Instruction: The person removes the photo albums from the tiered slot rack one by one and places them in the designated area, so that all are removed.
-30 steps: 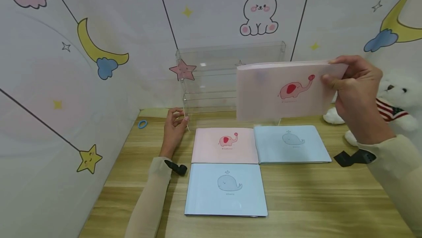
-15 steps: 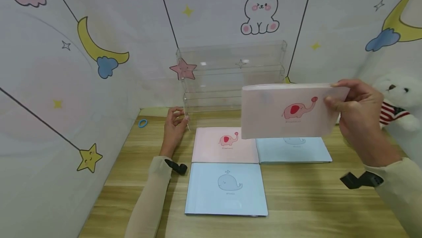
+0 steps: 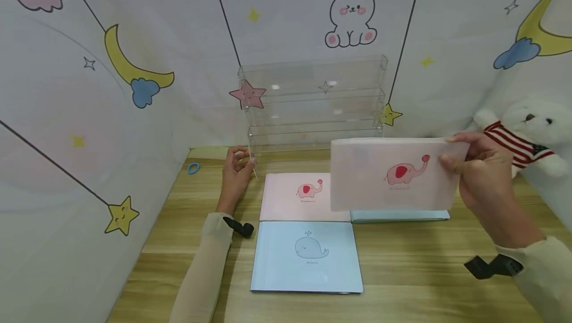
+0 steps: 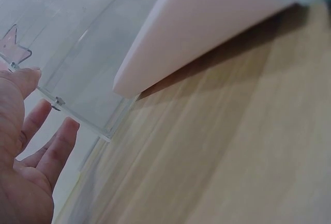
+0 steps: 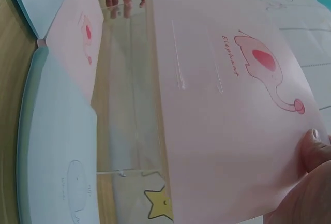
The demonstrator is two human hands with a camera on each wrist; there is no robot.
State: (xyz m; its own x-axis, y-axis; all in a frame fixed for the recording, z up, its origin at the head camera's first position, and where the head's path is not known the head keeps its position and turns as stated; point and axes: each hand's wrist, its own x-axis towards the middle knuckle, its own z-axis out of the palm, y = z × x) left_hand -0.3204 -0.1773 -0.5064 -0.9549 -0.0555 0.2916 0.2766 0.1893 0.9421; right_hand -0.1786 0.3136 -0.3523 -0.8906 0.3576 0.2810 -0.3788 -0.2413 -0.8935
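Observation:
My right hand (image 3: 484,181) pinches the right end of a pink book (image 3: 364,179) with an elephant on its cover, thumb on the front. The book is held above the table, hiding most of a blue book (image 3: 399,216). Another pink elephant book (image 3: 286,196) lies to the left, and a blue whale book (image 3: 308,273) lies nearer. My left hand (image 3: 236,179) holds the lower left side of a clear acrylic rack (image 3: 313,139); in the left wrist view its thumb (image 4: 28,79) is at the panel's edge, with the other fingers beside it.
The tiered rack stands at the back against a wall cloth (image 3: 187,5) printed with stars, moons and a rabbit. A white teddy bear (image 3: 532,134) in a striped top sits at the right. A small blue ring (image 3: 193,168) lies left of my left hand.
My right hand has lowered the pink book from in front of the rack to over the blue book, uncovering the rack's right side. The left hand has stayed at the rack.

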